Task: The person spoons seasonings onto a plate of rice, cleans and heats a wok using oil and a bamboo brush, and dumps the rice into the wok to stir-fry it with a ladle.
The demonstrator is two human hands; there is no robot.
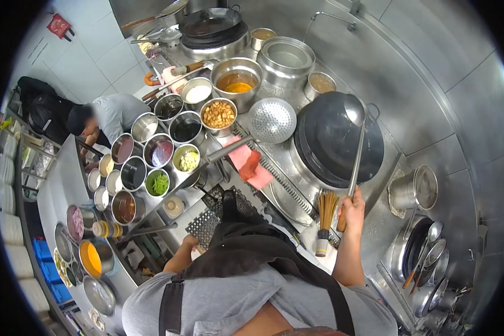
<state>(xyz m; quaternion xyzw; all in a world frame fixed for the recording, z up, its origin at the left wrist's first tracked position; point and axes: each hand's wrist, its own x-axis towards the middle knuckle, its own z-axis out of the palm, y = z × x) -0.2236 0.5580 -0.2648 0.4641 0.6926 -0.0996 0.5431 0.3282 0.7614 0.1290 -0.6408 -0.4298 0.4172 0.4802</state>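
Observation:
My right hand (351, 210) is closed around the handle of a long steel ladle (358, 154). The ladle's bowl is over the far side of a dark wok (330, 140), which sits on the stove. A bamboo wok brush (325, 215) stands close to the left of that hand. My left hand (189, 242) hangs low beside my apron, near the end of the prep counter. Its fingers are mostly hidden, and I cannot see anything in it. A perforated strainer (271, 120) rests left of the wok, its handle reaching toward the ingredient pots.
Several steel pots hold sauces, chopped greens (158, 183) and fried cubes (218, 114). Pink and red cloths (251, 165) lie by the stove's edge. A pot of orange liquid (236, 84) stands behind. Another person (115, 115) bends at the left beyond the counter.

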